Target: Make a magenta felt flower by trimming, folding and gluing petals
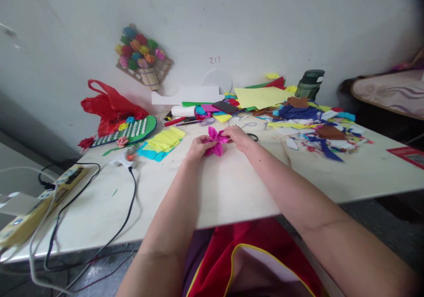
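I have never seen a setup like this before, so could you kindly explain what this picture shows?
Certainly. There is no machine here: a person works with two bare hands, seen from a camera on their head that looks forward and down. The left hand holds a magenta flower by its left side, and the fingers of the right hand are at its right edge. On the pale table, to the left, are a glue gun, yellow sheets over blue ones and a red bag. Colourful scraps and a green bottle are at the back right.
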Demonstrator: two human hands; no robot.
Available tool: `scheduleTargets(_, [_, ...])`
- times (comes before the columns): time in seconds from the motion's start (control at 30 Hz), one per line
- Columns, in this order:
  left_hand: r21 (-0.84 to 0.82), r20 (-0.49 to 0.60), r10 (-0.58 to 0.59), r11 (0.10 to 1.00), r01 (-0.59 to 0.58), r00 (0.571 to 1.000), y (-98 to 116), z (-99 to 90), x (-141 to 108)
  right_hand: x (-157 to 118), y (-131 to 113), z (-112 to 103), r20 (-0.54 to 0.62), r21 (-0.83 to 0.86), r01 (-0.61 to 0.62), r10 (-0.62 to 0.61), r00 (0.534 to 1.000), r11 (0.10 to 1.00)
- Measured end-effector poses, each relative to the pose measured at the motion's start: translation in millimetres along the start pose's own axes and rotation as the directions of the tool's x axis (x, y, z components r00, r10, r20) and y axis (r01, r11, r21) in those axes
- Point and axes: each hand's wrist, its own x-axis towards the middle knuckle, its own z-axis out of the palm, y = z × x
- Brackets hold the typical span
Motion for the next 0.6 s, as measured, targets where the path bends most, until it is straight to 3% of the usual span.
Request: scheduleTargets(0.6, [0.043,0.010,0.024,0.999,-0.024,1.000,-4.3,-3.8,3.0,-2.8,-2.4,0.4,0.037,-0.012,-0.041,0.041,0.998,0.999])
